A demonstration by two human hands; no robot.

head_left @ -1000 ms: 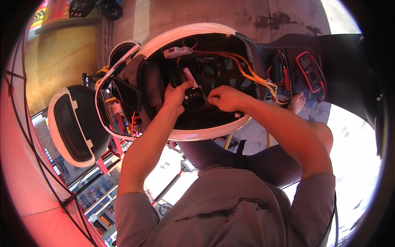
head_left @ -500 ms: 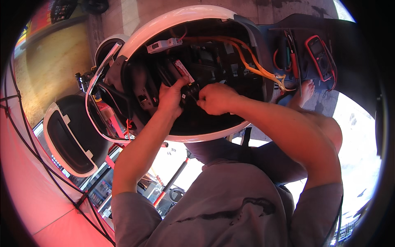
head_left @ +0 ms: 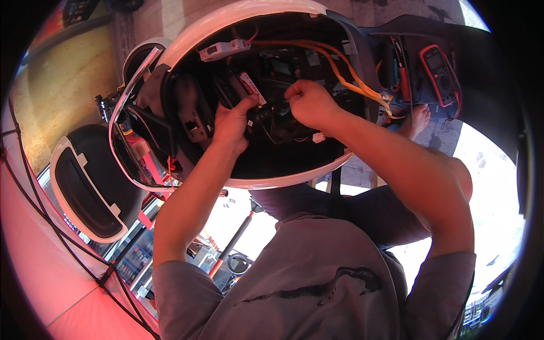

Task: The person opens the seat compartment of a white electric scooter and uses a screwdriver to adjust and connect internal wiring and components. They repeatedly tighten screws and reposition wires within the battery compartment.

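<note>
An open oval compartment with a white rim (head_left: 260, 182) and dark interior sits before me. My left hand (head_left: 232, 123) grips a black module carrying a red-and-white label (head_left: 251, 88), at the compartment's left middle. Up and to its right, my right hand (head_left: 311, 105) has its fingers pinched among dark parts; what they hold is hidden. Below them thin black wires and a small white connector (head_left: 318, 137) show. A white switch block (head_left: 221, 51) is at the upper left inside, and orange cables (head_left: 357, 85) run down the right side.
Right of the compartment lie a red multimeter (head_left: 439, 76) and hand tools (head_left: 402, 79) on a dark surface (head_left: 470, 56), a bare foot below. A detached black lid with white edging (head_left: 90, 192) rests at the left, beside pink fabric (head_left: 56, 283) with black cords.
My right hand has moved up and right from beside the module, uncovering thin wires and the white connector. My left hand keeps its grip. The whole view has shifted slightly.
</note>
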